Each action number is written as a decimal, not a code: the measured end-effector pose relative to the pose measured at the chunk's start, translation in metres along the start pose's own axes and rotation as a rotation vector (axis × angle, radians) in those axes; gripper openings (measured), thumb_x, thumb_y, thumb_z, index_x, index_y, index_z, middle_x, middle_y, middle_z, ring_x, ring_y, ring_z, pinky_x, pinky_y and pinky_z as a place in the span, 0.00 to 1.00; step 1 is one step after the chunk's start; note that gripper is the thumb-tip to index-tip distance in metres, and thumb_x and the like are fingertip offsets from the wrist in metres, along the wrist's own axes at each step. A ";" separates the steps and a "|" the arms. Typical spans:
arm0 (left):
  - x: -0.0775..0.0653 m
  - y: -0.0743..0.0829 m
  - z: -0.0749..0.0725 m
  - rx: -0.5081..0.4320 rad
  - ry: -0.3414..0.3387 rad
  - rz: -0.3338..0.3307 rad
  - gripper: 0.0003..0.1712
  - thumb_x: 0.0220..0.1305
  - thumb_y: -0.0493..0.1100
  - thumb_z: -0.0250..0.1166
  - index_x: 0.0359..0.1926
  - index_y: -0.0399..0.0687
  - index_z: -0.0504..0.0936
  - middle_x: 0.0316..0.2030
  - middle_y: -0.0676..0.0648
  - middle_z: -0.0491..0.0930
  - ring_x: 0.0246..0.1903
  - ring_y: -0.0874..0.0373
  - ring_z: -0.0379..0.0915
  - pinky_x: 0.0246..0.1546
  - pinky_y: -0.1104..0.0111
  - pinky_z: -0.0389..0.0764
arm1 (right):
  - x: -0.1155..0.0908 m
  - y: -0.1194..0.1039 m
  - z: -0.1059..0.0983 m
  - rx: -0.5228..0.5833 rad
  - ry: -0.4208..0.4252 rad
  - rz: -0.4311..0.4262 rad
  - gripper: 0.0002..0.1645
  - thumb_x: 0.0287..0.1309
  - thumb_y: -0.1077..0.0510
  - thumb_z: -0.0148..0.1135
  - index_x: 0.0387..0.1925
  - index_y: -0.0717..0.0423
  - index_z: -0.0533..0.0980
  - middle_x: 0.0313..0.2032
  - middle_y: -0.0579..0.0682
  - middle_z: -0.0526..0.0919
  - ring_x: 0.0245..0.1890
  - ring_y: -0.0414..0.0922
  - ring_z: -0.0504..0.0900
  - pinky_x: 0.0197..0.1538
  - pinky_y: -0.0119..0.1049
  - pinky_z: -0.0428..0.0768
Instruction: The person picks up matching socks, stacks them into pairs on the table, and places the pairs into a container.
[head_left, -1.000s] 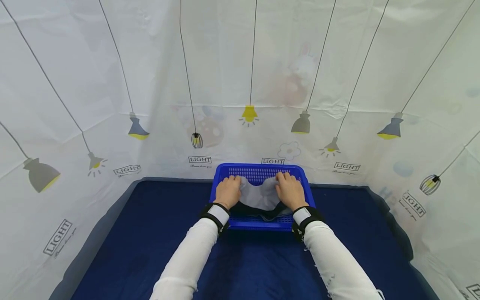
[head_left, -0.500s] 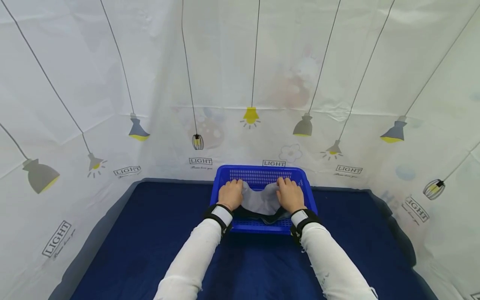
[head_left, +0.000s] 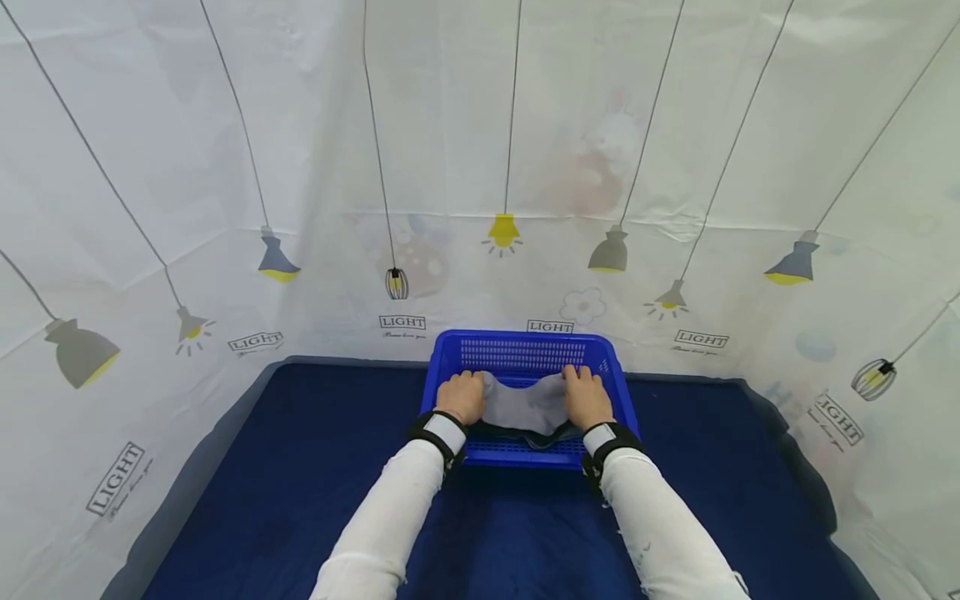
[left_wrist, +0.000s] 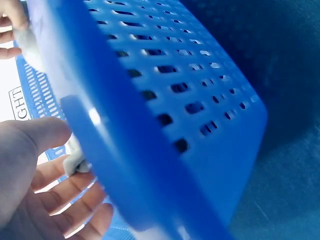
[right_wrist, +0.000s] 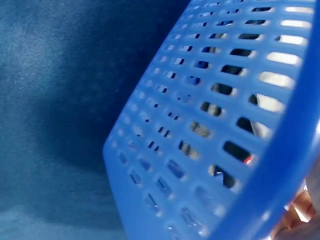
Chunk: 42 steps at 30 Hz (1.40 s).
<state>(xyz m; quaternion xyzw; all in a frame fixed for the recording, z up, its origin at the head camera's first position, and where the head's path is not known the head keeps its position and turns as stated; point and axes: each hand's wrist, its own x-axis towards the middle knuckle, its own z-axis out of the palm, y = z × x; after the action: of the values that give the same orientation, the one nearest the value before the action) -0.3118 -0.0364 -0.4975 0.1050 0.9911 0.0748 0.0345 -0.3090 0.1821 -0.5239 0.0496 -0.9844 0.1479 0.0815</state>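
Observation:
In the head view a grey cloth (head_left: 525,407) hangs between my two hands, inside a blue plastic basket (head_left: 517,342). Its upper edge sags in the middle, and darker fabric (head_left: 536,437) shows along its lower side. My left hand (head_left: 461,397) grips the left corner; the left wrist view has its thumb and fingers around a grey bit of cloth (left_wrist: 75,159), just inside the basket's rim. The right hand (head_left: 587,397) pinches the right corner, and in the right wrist view the basket's slotted wall hides most of that hand.
The basket stands at the back of a dark blue surface (head_left: 337,467), close to a white hanging sheet (head_left: 300,167) printed with lamps. More sheet closes off both sides. The basket's walls rise around both hands.
Both hands have come slightly nearer and lower in the basket. The right one has also shifted a little rightward, so the cloth between them spreads wider.

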 end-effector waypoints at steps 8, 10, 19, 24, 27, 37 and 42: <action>-0.006 -0.003 -0.002 0.012 -0.033 -0.020 0.27 0.55 0.45 0.62 0.57 0.45 0.73 0.49 0.40 0.76 0.50 0.43 0.71 0.48 0.52 0.72 | -0.002 0.009 0.001 0.021 -0.053 0.026 0.18 0.58 0.65 0.50 0.51 0.59 0.68 0.45 0.67 0.71 0.43 0.64 0.74 0.41 0.57 0.75; -0.005 -0.005 0.001 0.030 -0.031 -0.024 0.26 0.56 0.45 0.61 0.57 0.45 0.73 0.50 0.40 0.76 0.51 0.43 0.71 0.49 0.52 0.71 | -0.002 0.010 -0.002 0.015 -0.059 0.018 0.19 0.58 0.64 0.51 0.52 0.60 0.68 0.45 0.68 0.71 0.43 0.65 0.74 0.41 0.58 0.74; -0.001 -0.007 0.008 0.113 0.016 0.015 0.20 0.56 0.44 0.61 0.50 0.46 0.79 0.48 0.43 0.76 0.49 0.45 0.69 0.49 0.53 0.69 | 0.000 0.004 -0.013 -0.022 -0.199 -0.045 0.18 0.60 0.59 0.52 0.52 0.59 0.73 0.50 0.64 0.71 0.51 0.61 0.71 0.49 0.55 0.72; -0.005 -0.003 0.003 0.104 -0.013 0.047 0.13 0.56 0.44 0.60 0.42 0.47 0.83 0.46 0.45 0.80 0.47 0.46 0.72 0.48 0.53 0.71 | 0.001 0.001 -0.006 -0.002 -0.284 -0.135 0.17 0.60 0.57 0.53 0.50 0.55 0.77 0.52 0.61 0.73 0.53 0.60 0.71 0.51 0.55 0.71; -0.007 -0.001 0.000 0.104 -0.047 0.048 0.10 0.58 0.45 0.59 0.37 0.48 0.84 0.44 0.46 0.81 0.46 0.46 0.73 0.48 0.53 0.71 | 0.000 -0.002 -0.003 0.044 -0.314 -0.262 0.15 0.58 0.58 0.53 0.45 0.56 0.80 0.49 0.61 0.77 0.52 0.59 0.73 0.53 0.52 0.71; -0.008 -0.002 0.004 0.096 -0.122 0.003 0.11 0.58 0.46 0.59 0.37 0.50 0.85 0.44 0.44 0.81 0.46 0.45 0.74 0.47 0.53 0.72 | -0.004 0.003 0.011 0.114 -0.382 -0.452 0.14 0.58 0.60 0.53 0.39 0.57 0.82 0.41 0.56 0.83 0.52 0.57 0.74 0.54 0.49 0.70; -0.009 -0.004 0.007 0.088 -0.130 0.002 0.11 0.58 0.46 0.58 0.36 0.51 0.85 0.43 0.44 0.81 0.45 0.44 0.75 0.45 0.53 0.73 | -0.006 0.001 0.009 0.125 -0.425 -0.395 0.14 0.59 0.59 0.52 0.41 0.57 0.82 0.45 0.59 0.81 0.57 0.59 0.71 0.56 0.52 0.68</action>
<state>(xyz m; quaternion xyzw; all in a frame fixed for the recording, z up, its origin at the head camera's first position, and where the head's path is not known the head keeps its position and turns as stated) -0.3031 -0.0409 -0.5049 0.1120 0.9890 0.0242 0.0940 -0.3044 0.1804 -0.5335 0.2750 -0.9397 0.1759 -0.1024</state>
